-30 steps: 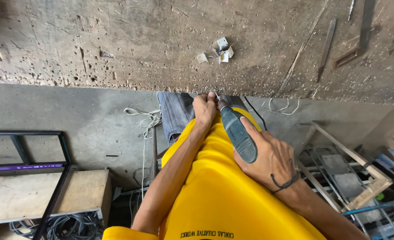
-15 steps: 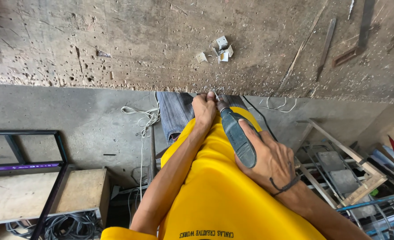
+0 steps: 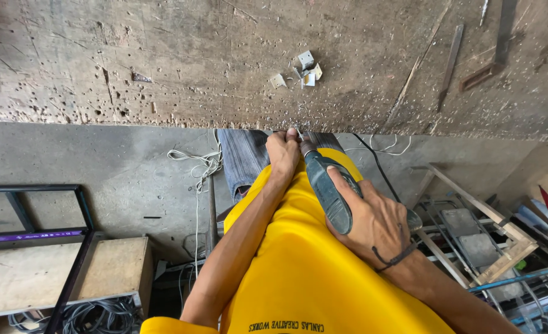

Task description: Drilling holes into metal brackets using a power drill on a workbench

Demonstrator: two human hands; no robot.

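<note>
My right hand (image 3: 373, 226) grips a dark blue-grey power tool (image 3: 326, 188) whose tip points at the near edge of a scarred wooden workbench (image 3: 162, 62). My left hand (image 3: 283, 151) is closed at that edge, right beside the tool tip, pinching something small that I cannot make out. A few small shiny metal pieces (image 3: 302, 69) lie on the bench top, a little beyond both hands. My yellow shirt fills the lower middle.
Thin metal strips (image 3: 450, 55) lie on the bench at the right. Below are a concrete floor, white cable (image 3: 199, 164), a black cord, a black metal frame (image 3: 69, 192) over a wooden box at the left, and stacked frames and clutter (image 3: 484, 241) at the right.
</note>
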